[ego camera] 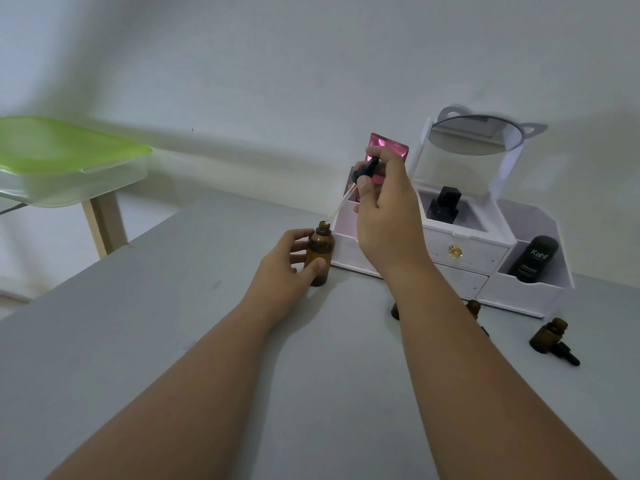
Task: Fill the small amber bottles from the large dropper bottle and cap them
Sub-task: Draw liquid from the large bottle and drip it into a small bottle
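Observation:
The large amber dropper bottle (319, 255) stands uncapped on the grey table (173, 341), and my left hand (284, 268) grips its side. My right hand (384, 216) holds the black dropper cap (364, 169) above and to the right of it; the glass pipette (338, 205) slants down, its tip just above the bottle's mouth. Three small amber bottles stand near my right forearm: one (548, 336) at the right with a black dropper cap (566, 354) lying beside it, one (473, 308) next to the arm, one (394, 310) mostly hidden behind it.
A white cosmetic organiser (464, 251) with drawers and a round mirror (476, 135) stands at the back right against the wall. It holds a black Kahf tube (535, 259), a black bottle (445, 204) and a pink box (389, 147). A green-lidded plastic container (65, 161) sits at the left.

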